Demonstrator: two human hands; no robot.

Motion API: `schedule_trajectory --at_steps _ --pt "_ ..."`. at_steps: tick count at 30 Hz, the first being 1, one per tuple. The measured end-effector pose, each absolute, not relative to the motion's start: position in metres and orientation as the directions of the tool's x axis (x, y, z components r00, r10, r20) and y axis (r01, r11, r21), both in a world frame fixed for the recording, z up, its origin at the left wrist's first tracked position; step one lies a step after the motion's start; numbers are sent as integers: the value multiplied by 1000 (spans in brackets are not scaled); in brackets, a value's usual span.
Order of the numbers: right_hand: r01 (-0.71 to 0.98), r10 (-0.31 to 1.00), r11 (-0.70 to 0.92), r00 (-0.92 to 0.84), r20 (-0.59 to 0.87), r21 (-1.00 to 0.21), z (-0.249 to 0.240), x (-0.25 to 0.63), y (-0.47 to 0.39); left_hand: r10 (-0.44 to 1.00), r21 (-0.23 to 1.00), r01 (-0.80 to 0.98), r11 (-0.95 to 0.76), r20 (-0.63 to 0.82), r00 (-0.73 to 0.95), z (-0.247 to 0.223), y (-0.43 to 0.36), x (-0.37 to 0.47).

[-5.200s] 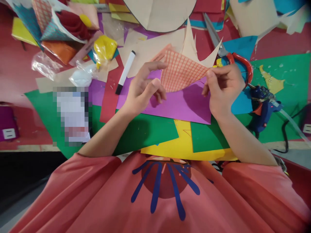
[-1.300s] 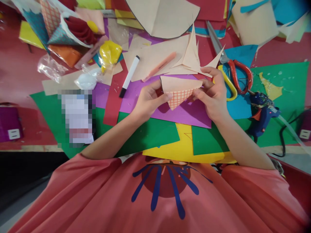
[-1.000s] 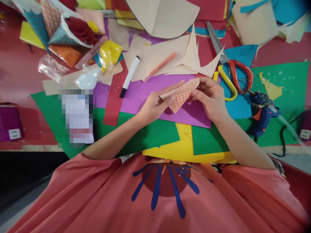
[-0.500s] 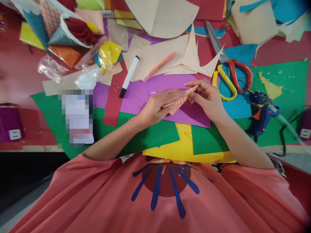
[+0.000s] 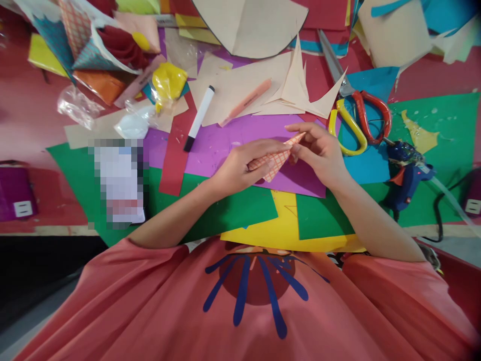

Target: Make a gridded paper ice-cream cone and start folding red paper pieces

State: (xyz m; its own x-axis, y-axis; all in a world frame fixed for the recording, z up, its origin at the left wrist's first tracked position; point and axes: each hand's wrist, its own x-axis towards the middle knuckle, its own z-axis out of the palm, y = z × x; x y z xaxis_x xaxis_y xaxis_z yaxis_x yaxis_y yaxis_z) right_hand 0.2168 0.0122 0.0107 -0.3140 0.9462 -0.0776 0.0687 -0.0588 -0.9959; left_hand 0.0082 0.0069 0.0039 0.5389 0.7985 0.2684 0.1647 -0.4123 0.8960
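Between my two hands is a small paper cone (image 5: pixel 277 161) with an orange and white lattice pattern, its point toward the upper right. My left hand (image 5: pixel 240 168) is closed around the wide end, thumb on the near side and fingers over the far side. The fingers of my right hand (image 5: pixel 319 153) pinch the cone near its tip, with the index finger stretched out above. Under both hands lies a purple sheet (image 5: pixel 225 155). Scissors (image 5: pixel 363 120) with one yellow and one red handle rest just right of my right hand.
A glue gun (image 5: pixel 408 183) with a lit red light lies at the right on a green sheet (image 5: pixel 451 115). To the left are a white marker (image 5: pixel 199 118), a blurred-out phone (image 5: pixel 120 185) and a bag of yellow clay (image 5: pixel 169 80). Pale paper offcuts (image 5: pixel 295 90) lie beyond my hands.
The cone has turned slightly in my hands, and more of its patterned side shows now. My left fingers have shifted a little along it; my right hand stays almost in place.
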Motion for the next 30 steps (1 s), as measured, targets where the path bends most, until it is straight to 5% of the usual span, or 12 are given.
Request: schedule_trajectory --at_steps 7,16,30 --pt "90 953 -50 -294 -74 -995 11 215 12 839 968 41 -249 195 509 9 4 8" --pt "64 968 -34 -245 -49 -997 8 213 8 875 989 123 -88 18 484 7 2 12" --pt "122 973 -47 -218 -73 -991 9 200 -4 922 992 64 -111 79 379 -3 5 14"
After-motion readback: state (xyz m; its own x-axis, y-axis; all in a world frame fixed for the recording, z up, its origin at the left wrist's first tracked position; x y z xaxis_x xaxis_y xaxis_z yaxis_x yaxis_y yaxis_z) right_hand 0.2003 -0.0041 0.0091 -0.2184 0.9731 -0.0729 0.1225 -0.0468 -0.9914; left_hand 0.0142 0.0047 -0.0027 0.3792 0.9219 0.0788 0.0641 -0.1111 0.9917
